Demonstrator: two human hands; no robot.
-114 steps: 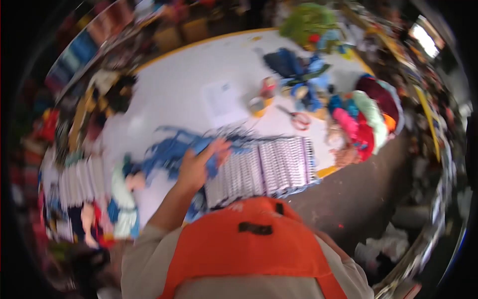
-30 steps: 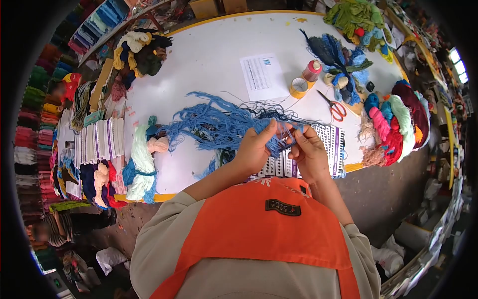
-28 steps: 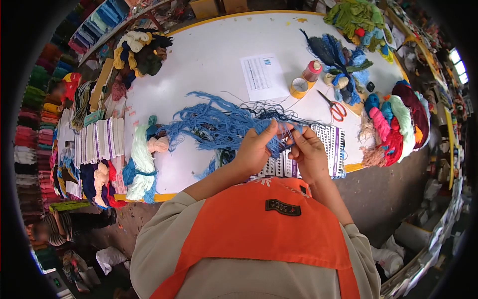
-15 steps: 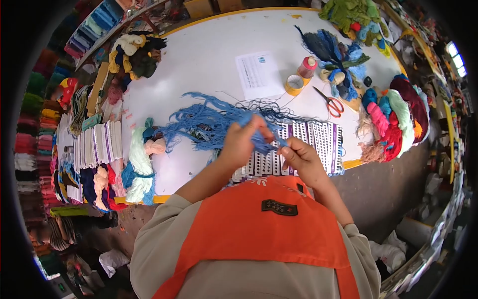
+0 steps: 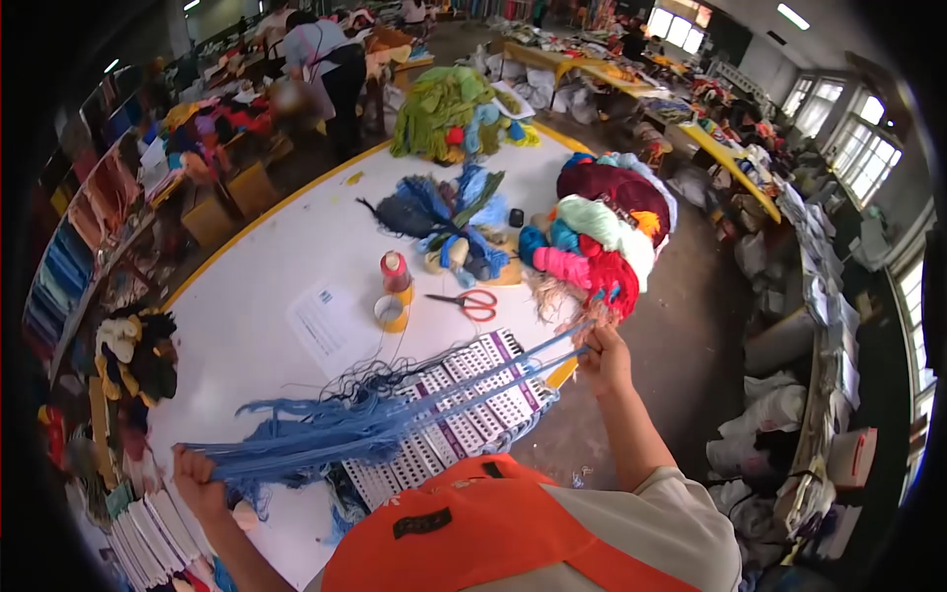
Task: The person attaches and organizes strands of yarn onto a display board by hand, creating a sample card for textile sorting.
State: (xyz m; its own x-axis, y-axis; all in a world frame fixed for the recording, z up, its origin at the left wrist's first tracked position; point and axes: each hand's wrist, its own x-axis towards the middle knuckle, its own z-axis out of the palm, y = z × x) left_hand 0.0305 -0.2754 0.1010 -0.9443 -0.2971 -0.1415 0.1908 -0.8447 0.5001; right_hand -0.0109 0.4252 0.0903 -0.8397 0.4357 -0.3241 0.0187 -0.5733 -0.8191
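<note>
Blue yarn [image 5: 345, 429] is stretched between my two hands, above the white table and the punched cards. My left hand [image 5: 197, 479] is closed round the thick end of the bundle at the lower left. At the right, beside the table's edge, my right hand [image 5: 604, 357] is closed on the thinner strands at the other end. Beneath the yarn lie the white punched cards [image 5: 464, 395] with purple bands. Dark thread [image 5: 395, 375] lies loosely tangled behind the blue bundle.
Red-handled scissors [image 5: 477, 304], a pink thread cone [image 5: 394, 268], a tape roll [image 5: 391, 313] and a printed sheet [image 5: 330, 321] lie beyond the yarn. Colourful skeins [image 5: 602, 232] stand at the right edge, green yarn [image 5: 444, 113] at the far end. A person [image 5: 326, 64] stands beyond the table.
My hands have moved far apart, left hand to the left and right hand to the right, drawing the blue yarn out long. The view has turned toward the right and up.
</note>
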